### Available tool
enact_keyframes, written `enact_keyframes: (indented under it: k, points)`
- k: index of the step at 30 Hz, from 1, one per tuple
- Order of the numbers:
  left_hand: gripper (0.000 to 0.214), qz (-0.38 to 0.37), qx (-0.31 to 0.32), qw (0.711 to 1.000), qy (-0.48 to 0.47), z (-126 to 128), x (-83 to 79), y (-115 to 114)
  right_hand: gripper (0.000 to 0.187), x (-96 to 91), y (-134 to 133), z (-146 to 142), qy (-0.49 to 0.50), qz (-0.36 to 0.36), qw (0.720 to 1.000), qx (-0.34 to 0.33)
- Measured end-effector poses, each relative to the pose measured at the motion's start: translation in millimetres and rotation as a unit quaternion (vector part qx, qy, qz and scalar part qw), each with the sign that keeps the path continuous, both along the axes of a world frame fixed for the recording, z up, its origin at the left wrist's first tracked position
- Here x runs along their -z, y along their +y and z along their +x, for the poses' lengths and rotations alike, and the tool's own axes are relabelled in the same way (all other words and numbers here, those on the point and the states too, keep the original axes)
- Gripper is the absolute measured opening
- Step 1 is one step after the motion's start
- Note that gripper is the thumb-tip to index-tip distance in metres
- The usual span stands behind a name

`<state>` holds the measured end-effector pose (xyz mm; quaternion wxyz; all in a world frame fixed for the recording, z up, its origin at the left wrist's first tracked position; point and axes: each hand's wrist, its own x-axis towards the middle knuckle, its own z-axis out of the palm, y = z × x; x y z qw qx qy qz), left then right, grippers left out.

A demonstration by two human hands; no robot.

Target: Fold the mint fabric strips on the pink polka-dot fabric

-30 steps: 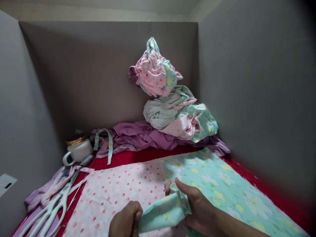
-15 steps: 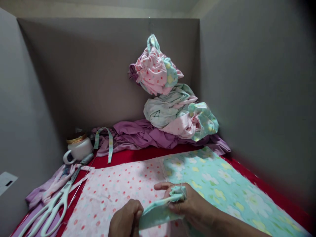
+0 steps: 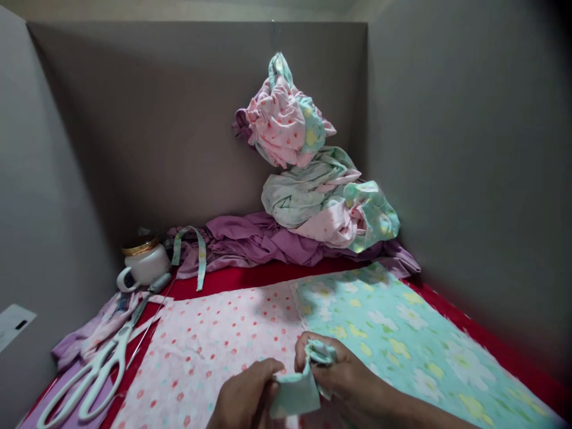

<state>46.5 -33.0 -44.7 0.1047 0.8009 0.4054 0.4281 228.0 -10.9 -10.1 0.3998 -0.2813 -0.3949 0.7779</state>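
A pale mint strip of fabric (image 3: 295, 395) stretches between my two hands at the bottom centre of the head view. My left hand (image 3: 245, 394) pinches its left end between thumb and fingers. Gathered folds of the same strip bunch up in my right hand (image 3: 344, 369), whose fingers are closed round them. Below the hands lies a large flat cloth, with a pink dotted part (image 3: 214, 339) on the left joined by a seam to a mint floral part (image 3: 402, 333) on the right.
White-handled scissors (image 3: 96, 375) lie at left on purple scraps. Behind them stands a white mug (image 3: 145, 265) with a gold-rimmed top, near a short floral strip (image 3: 201, 256). Crumpled purple cloth (image 3: 263, 241) and bundled fabric (image 3: 308, 199) line the back; a drawstring-like bundle (image 3: 281, 125) hangs above.
My hands have come closer together, the left moving right. The strip between them is shorter and now bends down. My right fingers have curled in more, and the view has shifted slightly.
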Motion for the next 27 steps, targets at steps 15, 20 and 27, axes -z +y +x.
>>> enact_keyframes:
  k: [15, 20, 27]
  points:
    - [0.026, -0.177, 0.083, 0.979, -0.064, 4, -13.2, -8, 0.033, -5.7, -1, 3, -0.129, 0.064, 0.989, -0.036]
    - [0.020, -0.324, 0.089, 0.939, -0.073, 8, -34.7, -10, 0.039, 3.0, -2, 4, -0.069, 0.078, 0.993, -0.047]
    - [0.025, -0.259, 0.094, 0.959, -0.061, 8, -22.2, -7, 0.044, 10.0, -2, 3, -0.035, 0.045, 0.996, -0.067]
